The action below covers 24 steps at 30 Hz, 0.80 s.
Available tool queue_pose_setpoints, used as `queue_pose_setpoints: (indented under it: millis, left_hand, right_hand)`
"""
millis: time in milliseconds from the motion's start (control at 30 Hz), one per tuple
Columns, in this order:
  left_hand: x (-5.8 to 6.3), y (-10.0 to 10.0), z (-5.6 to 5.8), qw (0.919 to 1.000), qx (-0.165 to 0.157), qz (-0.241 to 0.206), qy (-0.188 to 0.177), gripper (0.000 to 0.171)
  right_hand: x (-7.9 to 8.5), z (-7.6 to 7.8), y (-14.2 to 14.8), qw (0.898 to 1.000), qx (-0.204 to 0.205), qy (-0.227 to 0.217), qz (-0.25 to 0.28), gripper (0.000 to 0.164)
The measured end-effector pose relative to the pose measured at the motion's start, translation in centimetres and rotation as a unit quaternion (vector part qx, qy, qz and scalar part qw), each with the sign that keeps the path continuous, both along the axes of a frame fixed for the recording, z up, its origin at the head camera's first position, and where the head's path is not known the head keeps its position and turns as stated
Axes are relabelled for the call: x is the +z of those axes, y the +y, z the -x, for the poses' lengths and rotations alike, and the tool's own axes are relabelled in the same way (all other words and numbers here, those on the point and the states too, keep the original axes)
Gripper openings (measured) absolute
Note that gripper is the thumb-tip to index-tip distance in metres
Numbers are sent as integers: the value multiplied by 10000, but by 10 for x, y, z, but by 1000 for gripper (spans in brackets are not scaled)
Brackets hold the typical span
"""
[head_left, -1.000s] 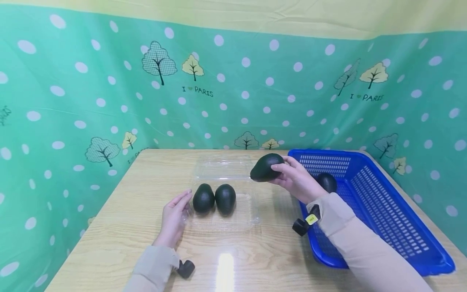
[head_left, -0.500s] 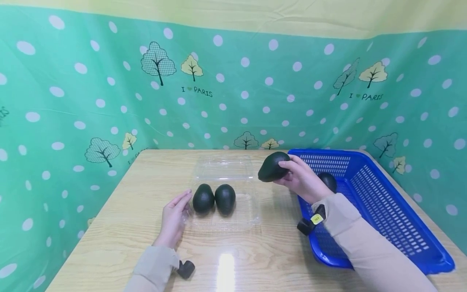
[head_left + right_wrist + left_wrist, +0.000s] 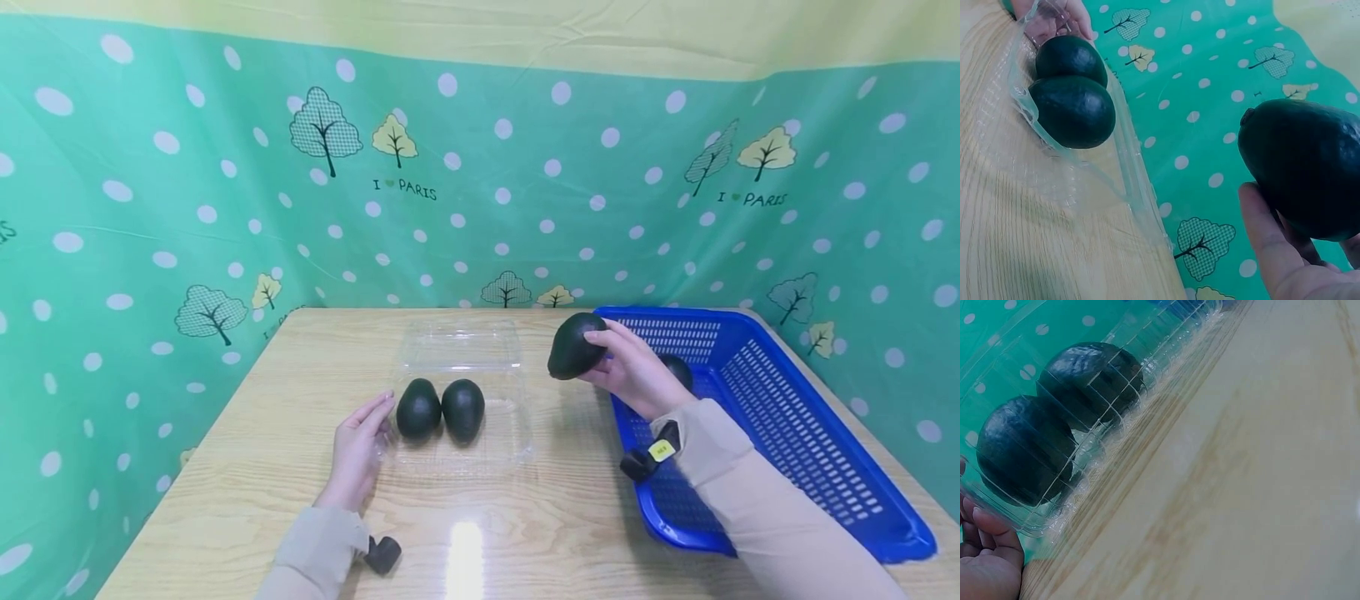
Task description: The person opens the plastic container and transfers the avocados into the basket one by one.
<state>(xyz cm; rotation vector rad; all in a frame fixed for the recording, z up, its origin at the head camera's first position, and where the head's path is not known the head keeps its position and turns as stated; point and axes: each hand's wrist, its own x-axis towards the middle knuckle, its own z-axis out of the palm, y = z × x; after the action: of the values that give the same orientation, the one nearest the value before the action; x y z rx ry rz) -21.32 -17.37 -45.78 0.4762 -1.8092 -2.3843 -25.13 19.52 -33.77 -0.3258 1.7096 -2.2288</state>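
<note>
My right hand (image 3: pixel 633 371) grips a dark green avocado (image 3: pixel 576 346) above the table, between the plastic box and the blue basket. In the right wrist view that avocado (image 3: pixel 1307 165) shows its stem end, with the fingers beneath it. An open clear plastic clamshell box (image 3: pixel 508 429) lies on the table, its lid (image 3: pixel 461 342) folded back. Inside the tray, toward its left, a left avocado (image 3: pixel 418 410) and a right avocado (image 3: pixel 463 411) sit side by side. My left hand (image 3: pixel 358 454) holds the tray's left edge, fingertips at the rim in the left wrist view.
On the right stands a blue perforated basket (image 3: pixel 911 546). Another avocado (image 3: pixel 678 371) lies in it, partly hidden behind my right hand. A green dotted curtain (image 3: pixel 495 167) hangs behind the wooden table (image 3: pixel 300 367). Black wrist cameras protrude from both sleeves.
My right hand has moved right, away from the box and toward the basket, with the avocado in it, which has turned slightly. The left hand and the box have stayed in place.
</note>
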Motion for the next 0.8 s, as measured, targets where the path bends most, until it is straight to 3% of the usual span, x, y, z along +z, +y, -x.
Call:
queue_pose_setpoints:
  millis: [433, 800]
  left_hand:
    - [0, 1, 0, 9999, 41, -90, 25, 45]
    - [-1, 1, 1, 10000, 49, -43, 71, 46]
  right_hand:
    - [2, -1, 11, 9998, -193, -45, 62, 14]
    - [1, -2, 22, 9999, -128, 1, 45, 16]
